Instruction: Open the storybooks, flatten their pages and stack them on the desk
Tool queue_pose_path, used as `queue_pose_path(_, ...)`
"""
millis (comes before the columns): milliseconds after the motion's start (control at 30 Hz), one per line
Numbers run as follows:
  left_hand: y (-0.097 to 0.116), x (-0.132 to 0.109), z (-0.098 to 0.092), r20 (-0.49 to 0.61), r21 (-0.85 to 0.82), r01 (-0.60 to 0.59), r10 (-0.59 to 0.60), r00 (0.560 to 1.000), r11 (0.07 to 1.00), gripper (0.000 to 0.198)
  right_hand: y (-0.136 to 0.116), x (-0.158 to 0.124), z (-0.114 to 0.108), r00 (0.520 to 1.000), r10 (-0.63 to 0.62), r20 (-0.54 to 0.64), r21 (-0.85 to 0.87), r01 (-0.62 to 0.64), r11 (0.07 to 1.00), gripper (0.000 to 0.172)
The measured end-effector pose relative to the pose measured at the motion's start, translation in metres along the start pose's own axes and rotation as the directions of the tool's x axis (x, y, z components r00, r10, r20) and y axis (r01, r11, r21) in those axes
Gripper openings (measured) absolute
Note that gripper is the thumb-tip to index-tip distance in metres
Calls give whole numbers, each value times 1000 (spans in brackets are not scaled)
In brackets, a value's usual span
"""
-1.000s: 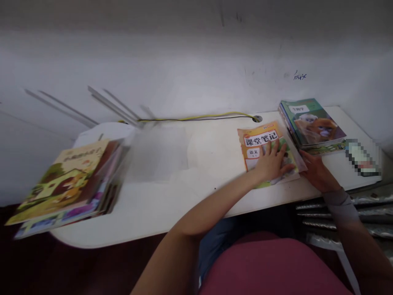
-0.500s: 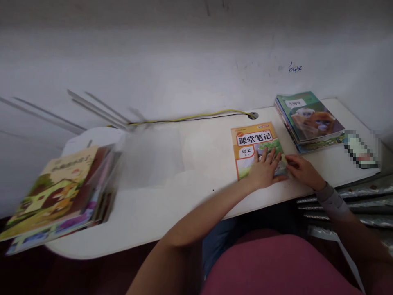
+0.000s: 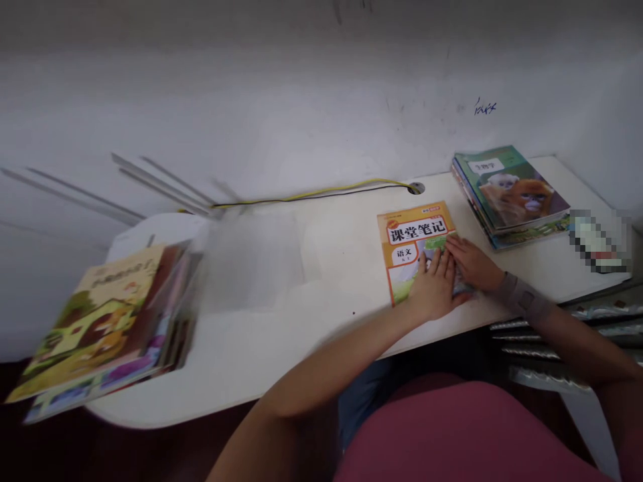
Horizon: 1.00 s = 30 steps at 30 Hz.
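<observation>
An orange-and-white notebook with a printed Chinese title [image 3: 414, 234] lies on the white desk [image 3: 321, 248], a green picture on its lower part. My left hand [image 3: 435, 284] rests flat on its lower right area, fingers spread. My right hand [image 3: 472, 264] lies on the cover's right edge, just beside my left hand, and neither hand grips it. A grey wrist band [image 3: 522, 298] circles my right wrist. To the right stands a stack of books topped by a golden-monkey cover [image 3: 510, 191]. Another stack of picture books [image 3: 100, 321] sits at the desk's left end.
A yellow and black cable [image 3: 311, 194] runs along the wall into a desk grommet [image 3: 416, 188]. A pixelated object [image 3: 600, 241] lies at the right end. A rounded white item [image 3: 155, 231] sits behind the left stack. Metal slats [image 3: 542, 341] show below the right edge.
My right hand has slid left from the notebook's right edge onto its cover, close to my left hand. The notebook now sits straighter, and the view has shifted slightly.
</observation>
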<state>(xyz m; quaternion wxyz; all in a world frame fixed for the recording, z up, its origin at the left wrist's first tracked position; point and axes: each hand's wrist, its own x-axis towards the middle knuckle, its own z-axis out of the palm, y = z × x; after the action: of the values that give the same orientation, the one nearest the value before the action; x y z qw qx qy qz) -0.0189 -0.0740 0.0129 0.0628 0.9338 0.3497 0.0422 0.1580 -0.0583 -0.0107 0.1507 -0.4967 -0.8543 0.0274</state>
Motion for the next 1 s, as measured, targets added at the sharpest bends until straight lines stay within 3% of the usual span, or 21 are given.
queue_pose_path(100,0,-4,-2,-11,-9,4,-4,1000,1000,84,14,27,6,999,34,34,2,-34,999,52)
queue_pose_path(200,0,-5,-3,-36,-49,-21,19,999,999,80,27,67,8,983,169,76,-36,-167,985,56)
queue_pose_path(333,-2,-5,-4,-97,-198,-84,65,993,977,62,32,109,6,961,275,36,-37,-273,961,50)
queue_pose_path(400,-10,-9,-4,-196,-326,-95,31,980,941,52,25,108,2,953,303,-14,-38,-304,952,47)
queue_pose_path(500,-33,-26,-4,-344,-528,-50,-160,925,848,47,6,75,-10,928,365,-74,-103,-371,923,41)
queue_pose_path(567,-52,-42,-4,-344,-687,39,-372,862,726,51,-8,40,-20,924,380,-50,-158,-382,910,33)
queue_pose_path(600,-61,-51,-5,-286,-785,100,-501,817,611,53,-13,23,-24,925,379,-25,-167,-378,911,27)
queue_pose_path(667,-75,-65,-8,-47,-955,170,-692,720,242,54,-22,-4,-31,922,388,21,-124,-382,916,22)
queue_pose_path(733,-82,-74,-14,187,-982,135,-711,678,-129,48,-26,-20,-36,914,402,55,-60,-399,915,19)
queue_pose_path(767,-84,-76,-18,254,-961,99,-688,680,-256,43,-27,-23,-37,909,411,63,-35,-410,912,17)
queue_pose_path(833,-85,-76,-26,320,-917,68,-622,715,-394,32,-26,-25,-37,900,432,57,-7,-433,902,15)
queue_pose_path(933,-84,-73,-33,431,-862,239,-398,810,-447,25,-25,-23,-34,891,454,10,34,-454,890,14)
queue_pose_path(1000,-81,-72,-32,474,-841,339,-272,838,-421,28,-25,-23,-31,892,450,-46,74,-446,892,15)
